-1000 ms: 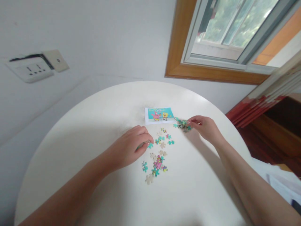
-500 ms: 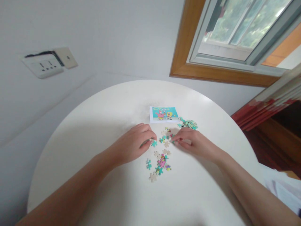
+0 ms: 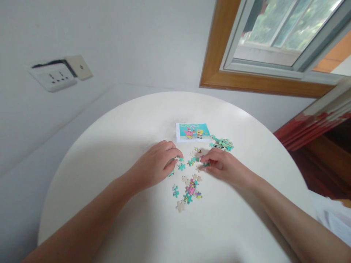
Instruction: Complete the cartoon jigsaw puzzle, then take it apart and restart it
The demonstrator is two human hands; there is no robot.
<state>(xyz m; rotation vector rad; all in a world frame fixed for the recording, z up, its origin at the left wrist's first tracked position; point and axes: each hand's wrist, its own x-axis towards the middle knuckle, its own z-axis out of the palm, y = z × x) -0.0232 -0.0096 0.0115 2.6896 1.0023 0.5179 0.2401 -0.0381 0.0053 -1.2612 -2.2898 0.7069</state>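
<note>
My left hand [image 3: 157, 160] hovers low at the left edge of scattered jigsaw pieces. Its thumb and forefinger stand apart, with a small teal jigsaw piece [image 3: 181, 167] just beyond their tips. My right hand [image 3: 221, 162] is on the other side, thumb and forefinger parted around a teal piece [image 3: 206, 164] that seems to lie on the table. Between the hands is another teal and yellow piece [image 3: 191, 162]. Nearer me lie a pink piece [image 3: 191, 188], a teal piece [image 3: 175, 191] and a pale face-down piece [image 3: 180, 206]. My fingers partly hide some pieces.
Behind the hands lies a picture card [image 3: 193, 132] with a pink starfish and a yellow cartoon figure. A heap of jigsaw pieces [image 3: 223, 144] sits right of it. The round white table [image 3: 109, 135] meets a wall with a socket [image 3: 56, 77]; a window [image 3: 271, 40] is at upper right.
The fingers of both hands have parted more, uncovering more of the pieces near them. The whole view has shifted slightly.
</note>
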